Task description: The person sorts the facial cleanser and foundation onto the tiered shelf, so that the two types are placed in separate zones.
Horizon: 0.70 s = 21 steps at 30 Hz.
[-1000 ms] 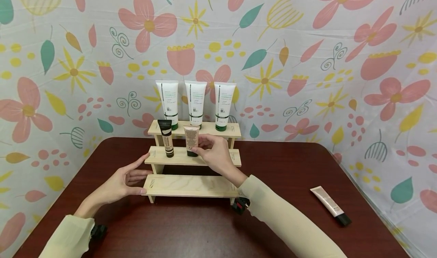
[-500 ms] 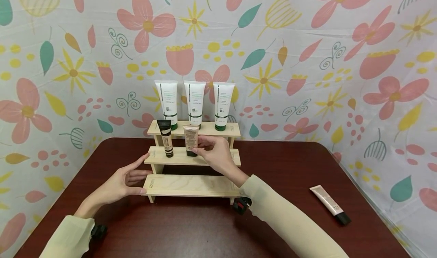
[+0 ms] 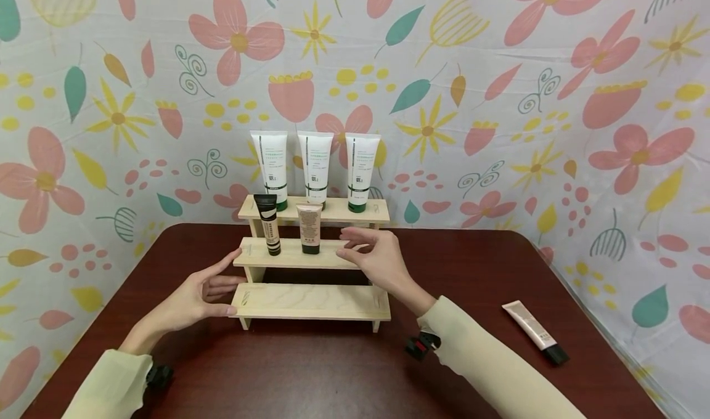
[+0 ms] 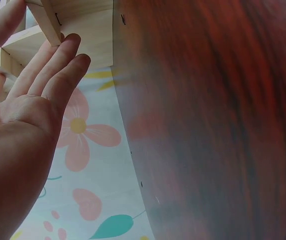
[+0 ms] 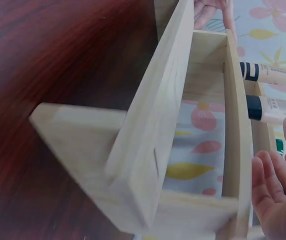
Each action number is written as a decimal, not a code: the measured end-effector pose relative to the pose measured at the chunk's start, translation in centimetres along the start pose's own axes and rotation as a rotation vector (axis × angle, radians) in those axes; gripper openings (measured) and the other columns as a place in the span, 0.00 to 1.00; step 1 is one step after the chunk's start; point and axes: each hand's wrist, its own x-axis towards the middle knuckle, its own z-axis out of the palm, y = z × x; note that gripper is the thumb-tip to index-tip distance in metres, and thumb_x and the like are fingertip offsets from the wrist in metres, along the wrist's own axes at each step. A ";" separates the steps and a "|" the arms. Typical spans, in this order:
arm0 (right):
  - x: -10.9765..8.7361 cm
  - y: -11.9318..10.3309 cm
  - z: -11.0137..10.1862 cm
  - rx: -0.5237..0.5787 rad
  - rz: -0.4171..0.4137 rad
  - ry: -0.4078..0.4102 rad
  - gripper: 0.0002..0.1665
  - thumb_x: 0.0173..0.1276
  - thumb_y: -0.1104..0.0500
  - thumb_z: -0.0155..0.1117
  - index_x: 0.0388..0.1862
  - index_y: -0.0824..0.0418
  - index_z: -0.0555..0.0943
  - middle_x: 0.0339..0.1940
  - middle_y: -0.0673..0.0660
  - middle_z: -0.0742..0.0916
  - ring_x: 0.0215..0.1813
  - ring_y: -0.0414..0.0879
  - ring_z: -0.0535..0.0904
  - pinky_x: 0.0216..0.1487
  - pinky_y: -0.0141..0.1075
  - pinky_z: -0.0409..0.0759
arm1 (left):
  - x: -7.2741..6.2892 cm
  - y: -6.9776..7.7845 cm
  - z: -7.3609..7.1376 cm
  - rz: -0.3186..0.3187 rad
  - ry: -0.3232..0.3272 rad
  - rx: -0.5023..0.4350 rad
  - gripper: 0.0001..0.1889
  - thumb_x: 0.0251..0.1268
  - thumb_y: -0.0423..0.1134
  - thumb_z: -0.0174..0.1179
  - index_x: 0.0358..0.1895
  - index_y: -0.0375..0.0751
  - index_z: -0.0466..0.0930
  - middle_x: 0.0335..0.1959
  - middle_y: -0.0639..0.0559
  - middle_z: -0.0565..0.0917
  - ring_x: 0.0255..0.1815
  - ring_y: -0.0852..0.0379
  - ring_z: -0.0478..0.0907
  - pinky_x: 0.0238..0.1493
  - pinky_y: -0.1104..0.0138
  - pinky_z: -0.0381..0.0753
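A three-tier wooden display rack (image 3: pixel 313 301) stands on the table. On its middle shelf, a small beige tube (image 3: pixel 309 227) with a dark cap stands cap-down beside a slim black-and-beige tube (image 3: pixel 269 227). My right hand (image 3: pixel 383 260) is just right of the beige tube, fingers loosely bent over the right part of that shelf, holding nothing. In the right wrist view a gap shows between thumb and fingertips. My left hand (image 3: pixel 191 299) touches the rack's left side, thumb at the bottom shelf's corner and index finger at the middle shelf. The left wrist view shows its fingers (image 4: pixel 58 75) extended.
Three white tubes with green caps, left (image 3: pixel 270 169), centre (image 3: pixel 315 166) and right (image 3: pixel 362 169), stand on the top shelf. Another beige tube (image 3: pixel 535 333) with a black cap lies on the dark red table (image 3: pixel 310 376) at right. A floral cloth (image 3: pixel 471 98) hangs behind.
My right hand has let go of the beige tube and moved right, away from it. The tube stays upright on the middle shelf. My left hand keeps its place on the rack.
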 end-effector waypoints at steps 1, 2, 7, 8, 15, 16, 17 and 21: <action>-0.3 0.0 -0.4 0.006 -0.002 -0.001 0.19 0.65 0.63 0.80 0.56 0.58 0.90 0.47 0.55 0.92 0.43 0.43 0.89 0.44 0.42 0.88 | 0.0 0.0 0.0 0.001 0.001 0.001 0.57 0.59 0.30 0.78 0.87 0.46 0.49 0.65 0.30 0.80 0.63 0.34 0.80 0.60 0.62 0.81; -0.6 0.0 -0.9 0.010 0.000 -0.002 0.19 0.65 0.63 0.81 0.55 0.58 0.90 0.47 0.56 0.92 0.42 0.44 0.89 0.44 0.42 0.88 | 0.1 0.0 0.0 0.003 0.001 0.004 0.57 0.59 0.30 0.78 0.87 0.45 0.49 0.64 0.30 0.81 0.63 0.34 0.80 0.60 0.61 0.82; -2.1 0.3 -3.1 0.001 -0.008 -0.002 0.20 0.63 0.65 0.81 0.55 0.63 0.90 0.47 0.60 0.92 0.42 0.48 0.90 0.43 0.45 0.89 | 0.1 -0.2 -0.2 -0.013 0.001 0.016 0.58 0.59 0.31 0.79 0.87 0.46 0.48 0.64 0.31 0.81 0.63 0.35 0.80 0.59 0.58 0.82; -2.4 0.3 -3.4 -0.005 -0.012 -0.003 0.20 0.63 0.65 0.81 0.55 0.64 0.90 0.47 0.61 0.92 0.42 0.49 0.90 0.43 0.46 0.89 | 0.1 -0.2 -0.2 -0.020 0.002 0.018 0.58 0.58 0.31 0.79 0.87 0.46 0.48 0.64 0.31 0.81 0.63 0.35 0.80 0.59 0.58 0.82; -4.9 1.0 -5.9 -0.057 0.014 -0.027 0.23 0.62 0.63 0.82 0.57 0.65 0.89 0.46 0.57 0.92 0.43 0.51 0.90 0.44 0.46 0.88 | 0.0 -0.1 -0.3 -0.048 0.001 0.017 0.59 0.58 0.32 0.79 0.88 0.49 0.48 0.65 0.32 0.81 0.64 0.34 0.79 0.59 0.57 0.82; -5.2 1.2 -6.3 -0.058 0.023 -0.030 0.23 0.62 0.63 0.82 0.57 0.64 0.89 0.46 0.56 0.92 0.44 0.51 0.90 0.44 0.45 0.88 | 0.0 -0.1 -0.3 -0.050 0.000 0.015 0.59 0.58 0.32 0.79 0.88 0.49 0.48 0.65 0.32 0.81 0.64 0.34 0.79 0.59 0.56 0.83; -5.6 1.3 -6.6 -0.064 0.030 -0.032 0.23 0.62 0.63 0.83 0.57 0.64 0.89 0.46 0.56 0.92 0.44 0.51 0.89 0.43 0.45 0.88 | 0.0 -0.1 -0.3 -0.050 -0.001 0.013 0.59 0.58 0.32 0.79 0.88 0.48 0.47 0.65 0.31 0.80 0.64 0.33 0.79 0.59 0.56 0.83; -7.0 1.9 -7.9 -0.072 0.050 -0.038 0.22 0.62 0.64 0.82 0.56 0.60 0.90 0.47 0.54 0.92 0.44 0.47 0.89 0.43 0.44 0.88 | -0.1 0.0 -0.1 -0.047 -0.001 0.005 0.59 0.59 0.31 0.79 0.88 0.46 0.47 0.65 0.29 0.80 0.65 0.32 0.79 0.57 0.53 0.83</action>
